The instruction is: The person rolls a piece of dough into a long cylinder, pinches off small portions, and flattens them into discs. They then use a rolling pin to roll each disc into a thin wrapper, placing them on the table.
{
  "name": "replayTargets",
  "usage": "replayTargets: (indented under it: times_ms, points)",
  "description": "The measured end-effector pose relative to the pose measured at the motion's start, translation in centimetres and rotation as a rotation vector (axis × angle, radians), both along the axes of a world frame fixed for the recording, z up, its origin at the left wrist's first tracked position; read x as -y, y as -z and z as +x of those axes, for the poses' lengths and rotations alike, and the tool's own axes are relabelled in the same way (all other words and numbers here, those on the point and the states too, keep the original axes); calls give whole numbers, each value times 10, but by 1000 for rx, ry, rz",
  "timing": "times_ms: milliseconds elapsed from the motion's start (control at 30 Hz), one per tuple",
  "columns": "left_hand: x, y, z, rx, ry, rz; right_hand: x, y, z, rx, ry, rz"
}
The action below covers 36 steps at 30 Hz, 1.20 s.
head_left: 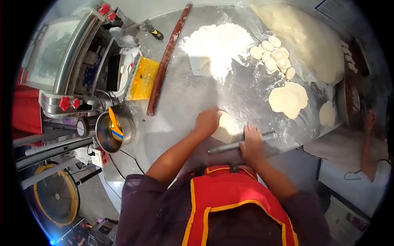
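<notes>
My left hand (206,121) rests on the edge of a flat piece of dough (224,128) lying on the floured metal table (184,94). Fingers of my right hand (251,143) press down on a thin metal rolling pin (240,143) that lies across the near edge of that dough. A stack of rolled dough discs (288,99) sits to the right, with one more disc (327,113) beyond it. Several small dough balls (274,55) lie farther back beside a heap of flour (217,43).
A long wooden rolling pin (166,60) lies along the table's left side, next to a yellow container (141,78) and a scraper (151,29). A steel pot (111,132) and a machine (74,61) stand left. A big dough mass (305,39) fills the back right. Another person (371,164) stands at right.
</notes>
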<state>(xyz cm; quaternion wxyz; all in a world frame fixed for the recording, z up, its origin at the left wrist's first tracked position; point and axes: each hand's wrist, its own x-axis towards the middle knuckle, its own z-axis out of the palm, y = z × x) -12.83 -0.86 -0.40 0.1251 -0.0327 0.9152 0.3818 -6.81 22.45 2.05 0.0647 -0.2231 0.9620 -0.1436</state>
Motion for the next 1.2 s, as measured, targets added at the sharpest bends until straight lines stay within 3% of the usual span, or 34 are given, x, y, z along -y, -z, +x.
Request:
replayTargets:
  times_ms: [100,233,333,367,433,467,500,533,567,633,700,767,867,900,1000,1033,1133,1200]
  points:
    - [4,10,9,15,163,-10,16,27,-24,-324,23,31]
    - [-18,-21,-27,73,259,-192,54,27,-116,-265,91,6]
    - [-18,-10,-34,122,386,-238,45,22,-91,-209,39,-3]
    - [-7,-36,-31,171,376,-232,33,18,-64,-176,5,-5]
    - [5,-15,-11,70,160,-69,4,9,-7,5,-49,40]
    - [7,8,1,23,50,8,2,12,-7,-31,-39,29]
    - [7,51,13,19,72,51,0,17,-4,-62,-28,16]
    - [6,36,14,33,132,31,4,16,-1,-93,-12,-3]
    - [0,20,14,44,188,10,18,25,-24,-308,-6,-32]
    - [-14,-14,-7,155,222,-98,42,23,-77,-232,64,15]
    - [-28,-11,-28,147,236,-99,61,24,-121,-220,129,24]
    - [-26,-11,-30,82,283,-97,57,19,-112,-215,36,20]
    - [-2,18,-15,-2,157,-69,25,31,-39,-156,2,35]
    - [4,15,-8,133,17,-6,9,15,-10,-50,-56,24]
    - [13,31,22,82,117,189,4,20,-1,-83,-53,7]
    - [13,15,12,185,286,108,21,23,-20,-328,-37,-16]
    - [-13,1,-18,129,189,-59,56,26,-101,-262,77,1]
    - [-21,-11,-23,68,193,-93,59,25,-113,-264,77,33]
